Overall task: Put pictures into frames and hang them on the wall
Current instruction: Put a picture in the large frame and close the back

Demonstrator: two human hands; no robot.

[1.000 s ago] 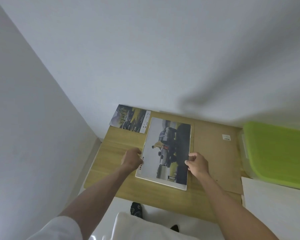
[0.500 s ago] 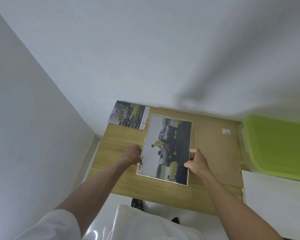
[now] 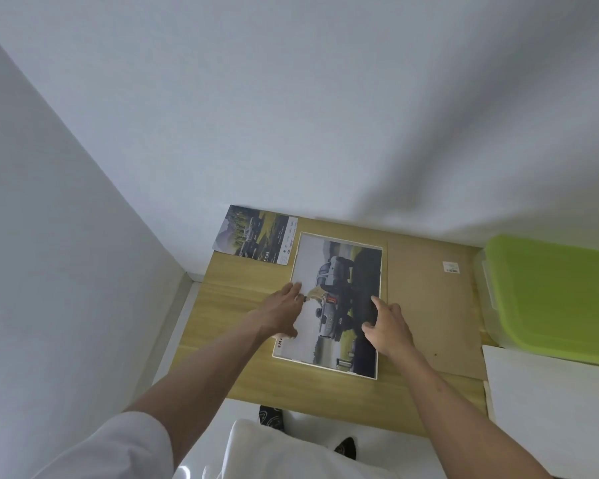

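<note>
A car picture lies face up inside a thin white frame on the table, near the wall. Both hands lie on it with straight, relaxed fingers. The left hand rests flat over the picture's left edge, and the right hand presses near the right edge, fingers spread. Neither pinches anything.

By my reading, the task is at an early stage. The picture looks seated in the frame and is being smoothed or squared. A brown backing board lies just to the right on the table, touching or slightly under the frame's right side, so the frame is probably not closed yet. A second picture lies at the far left corner of the table, unframed, its corner next to the frame. Nothing hangs on the wall in view. Closing this frame, framing the second picture and hanging both all seem left to do.

Whether the frame has glass over the picture cannot be told. No second frame, hooks or nails show. A box with a green lid sits at the right, cut by the view's edge, its contents hidden. A white sheet below it is also cut off, and what it is stays unclear. The picture's lower-left lettering is partly covered by the left hand.
</note>
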